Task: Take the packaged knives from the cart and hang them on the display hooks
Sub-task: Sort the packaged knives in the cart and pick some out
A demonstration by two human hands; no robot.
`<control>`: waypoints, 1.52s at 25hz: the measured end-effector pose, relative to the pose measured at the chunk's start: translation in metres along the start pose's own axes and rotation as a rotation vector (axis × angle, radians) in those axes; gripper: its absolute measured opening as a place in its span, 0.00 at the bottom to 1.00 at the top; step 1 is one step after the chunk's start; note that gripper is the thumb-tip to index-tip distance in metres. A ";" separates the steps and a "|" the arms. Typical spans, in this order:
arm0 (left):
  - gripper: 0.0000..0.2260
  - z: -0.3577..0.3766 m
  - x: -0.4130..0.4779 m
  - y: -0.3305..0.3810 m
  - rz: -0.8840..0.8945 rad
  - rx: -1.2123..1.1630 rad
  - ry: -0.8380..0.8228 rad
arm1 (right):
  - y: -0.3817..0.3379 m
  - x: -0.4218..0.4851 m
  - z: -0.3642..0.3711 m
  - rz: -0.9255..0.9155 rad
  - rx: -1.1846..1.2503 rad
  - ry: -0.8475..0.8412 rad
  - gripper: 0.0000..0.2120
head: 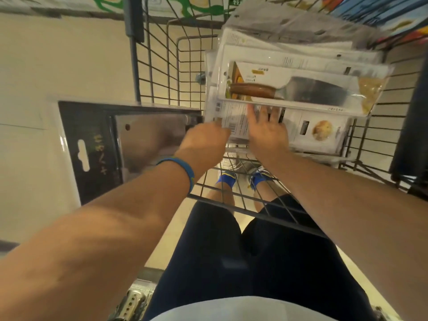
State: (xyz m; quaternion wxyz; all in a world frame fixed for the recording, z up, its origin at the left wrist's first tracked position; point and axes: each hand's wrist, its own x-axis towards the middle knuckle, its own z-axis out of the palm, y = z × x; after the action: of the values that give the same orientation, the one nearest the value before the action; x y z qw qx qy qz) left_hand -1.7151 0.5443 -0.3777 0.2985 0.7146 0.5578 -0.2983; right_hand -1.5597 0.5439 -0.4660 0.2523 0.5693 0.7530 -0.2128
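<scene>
A wire cart (162,66) holds a stack of packaged knives (289,66). The top pack (294,89) shows a cleaver with a wooden handle in clear plastic. My left hand (203,140) grips the handle end of a black-carded cleaver pack (120,144), which sticks out to the left over the cart's edge, its hang slot facing me. My right hand (266,128) reaches under the top pack with fingers spread, touching a white pack (234,121) lower in the stack. The display hooks are out of view.
The cart's dark handle post (135,19) rises at the back left. Beige floor (46,66) lies to the left. Colourful packaged goods (382,12) sit at the top right. My legs and blue shoes show below through the wire base (243,186).
</scene>
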 end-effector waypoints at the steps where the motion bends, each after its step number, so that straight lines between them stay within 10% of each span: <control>1: 0.13 0.001 -0.004 0.004 -0.076 -0.146 -0.028 | 0.001 0.001 -0.004 -0.009 -0.036 -0.013 0.49; 4: 0.13 0.006 -0.019 0.010 -0.212 -0.414 -0.119 | 0.005 -0.003 -0.021 0.019 0.008 -0.120 0.45; 9: 0.10 -0.001 -0.051 0.003 -0.274 -0.661 -0.057 | 0.031 -0.035 -0.075 0.373 0.474 -0.046 0.08; 19: 0.16 -0.058 -0.119 0.010 -0.347 -1.061 0.069 | 0.050 -0.143 -0.217 0.596 1.698 0.263 0.09; 24: 0.29 -0.116 -0.144 0.039 -0.339 -1.494 -0.255 | 0.041 -0.177 -0.266 0.502 2.232 0.248 0.10; 28: 0.35 -0.110 -0.175 0.038 -0.222 -1.593 -0.230 | 0.042 -0.208 -0.298 0.191 2.468 0.342 0.20; 35: 0.25 -0.151 -0.193 0.074 0.235 -2.109 0.042 | 0.053 -0.239 -0.284 0.312 2.916 0.180 0.19; 38: 0.23 -0.190 -0.193 0.078 0.177 -2.367 0.237 | 0.055 -0.257 -0.275 0.398 2.515 -0.016 0.21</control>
State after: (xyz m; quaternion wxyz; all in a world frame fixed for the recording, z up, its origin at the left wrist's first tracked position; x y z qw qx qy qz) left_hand -1.6595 0.5531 -0.1012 0.7384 0.0547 0.4593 0.4907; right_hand -1.4870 0.5327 -0.0927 -0.4272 0.5164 -0.0668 -0.7391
